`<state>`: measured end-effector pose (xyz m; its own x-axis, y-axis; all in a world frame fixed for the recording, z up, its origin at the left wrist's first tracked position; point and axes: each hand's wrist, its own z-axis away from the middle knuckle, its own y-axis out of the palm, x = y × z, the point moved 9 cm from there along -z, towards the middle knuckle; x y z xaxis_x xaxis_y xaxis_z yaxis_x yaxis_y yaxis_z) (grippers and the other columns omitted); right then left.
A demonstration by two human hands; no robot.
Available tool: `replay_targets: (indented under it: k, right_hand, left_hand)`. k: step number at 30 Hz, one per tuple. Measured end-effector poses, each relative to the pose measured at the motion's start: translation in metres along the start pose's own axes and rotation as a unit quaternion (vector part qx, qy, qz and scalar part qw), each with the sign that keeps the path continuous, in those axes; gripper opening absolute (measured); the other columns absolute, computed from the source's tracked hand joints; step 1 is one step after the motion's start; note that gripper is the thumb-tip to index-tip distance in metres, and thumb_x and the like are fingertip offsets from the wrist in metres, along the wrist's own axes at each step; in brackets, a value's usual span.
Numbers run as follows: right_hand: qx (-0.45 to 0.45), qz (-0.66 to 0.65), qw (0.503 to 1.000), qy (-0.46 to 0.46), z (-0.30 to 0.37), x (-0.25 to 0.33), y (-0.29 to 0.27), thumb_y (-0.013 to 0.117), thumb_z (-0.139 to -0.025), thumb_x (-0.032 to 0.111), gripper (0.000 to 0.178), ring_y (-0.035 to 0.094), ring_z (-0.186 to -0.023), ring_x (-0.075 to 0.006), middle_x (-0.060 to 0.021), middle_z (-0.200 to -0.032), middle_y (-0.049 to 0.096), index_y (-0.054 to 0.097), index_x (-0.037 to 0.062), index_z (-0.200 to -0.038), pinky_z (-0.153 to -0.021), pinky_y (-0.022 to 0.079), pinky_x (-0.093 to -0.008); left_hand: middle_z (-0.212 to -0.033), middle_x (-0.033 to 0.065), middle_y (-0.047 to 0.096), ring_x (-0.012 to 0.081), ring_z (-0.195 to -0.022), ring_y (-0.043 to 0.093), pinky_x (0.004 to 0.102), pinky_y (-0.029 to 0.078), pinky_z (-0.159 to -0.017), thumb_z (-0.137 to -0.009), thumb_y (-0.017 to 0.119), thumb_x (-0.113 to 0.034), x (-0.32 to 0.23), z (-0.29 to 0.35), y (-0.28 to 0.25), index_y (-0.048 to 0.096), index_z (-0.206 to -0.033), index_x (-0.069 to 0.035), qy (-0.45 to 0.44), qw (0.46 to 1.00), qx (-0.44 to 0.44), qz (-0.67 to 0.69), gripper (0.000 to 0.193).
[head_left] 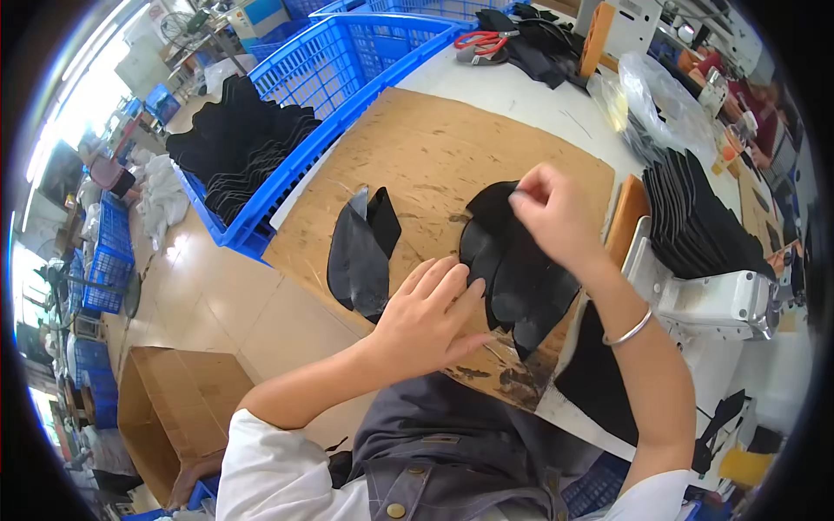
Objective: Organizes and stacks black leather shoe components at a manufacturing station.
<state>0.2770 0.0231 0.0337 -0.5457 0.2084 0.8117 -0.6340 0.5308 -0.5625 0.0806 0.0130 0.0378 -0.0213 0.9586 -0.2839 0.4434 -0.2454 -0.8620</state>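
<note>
On a brown cardboard sheet (417, 130) lie several dark cut pieces of fabric or leather. My right hand (549, 215) is closed in a pinch at the upper edge of a black cut piece (530, 273) on the sheet's right half. My left hand (434, 314) rests flat with its fingers stretched out. Its fingertips meet the left edge of the dark pieces, and the thumb points right. Left of that hand, a separate pair of shiny dark pieces (358, 256) overlaps on the cardboard.
A blue plastic crate (347, 113) with stacked black pieces (243, 143) stands at the left. More black pieces (695, 213) are stacked beside a white machine (717, 304) at the right. Red-handled scissors (480, 41) lie at the back. An open cardboard box (187, 391) sits on the floor.
</note>
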Motion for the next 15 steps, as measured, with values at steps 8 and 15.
replay_targets:
  k: [8, 15]
  right_hand:
    - [-0.389, 0.173, 0.854, -0.299, 0.004, 0.089, -0.112, 0.062, -0.078, 0.007, 0.015, 0.055, -0.077, -0.0323, -0.0126, -0.079, 0.054, 0.049, 0.0012, -0.083, -0.068, 0.046, -0.04]
    - [-0.271, 0.129, 0.908, -0.292, 0.087, 0.125, -0.126, 0.065, -0.081, 0.001, 0.017, 0.049, -0.072, -0.0103, -0.0028, -0.087, 0.055, 0.049, 0.0041, -0.085, -0.065, 0.042, -0.0234]
  left_hand:
    - [-0.099, 0.012, 0.06, 0.0282, -0.096, 0.06, 0.0448, 0.043, -0.097, -0.083, 0.068, -0.02, 0.013, -0.006, -0.011, 0.057, -0.101, -0.001, -0.049, 0.997, -0.061, 0.002, 0.028]
    - [-0.074, 0.0055, 0.055, 0.0242, -0.071, 0.055, 0.0362, 0.044, -0.07, -0.08, 0.07, -0.013, 0.001, -0.017, -0.04, 0.062, -0.084, -0.007, -0.038, 0.992, -0.098, -0.073, 0.01]
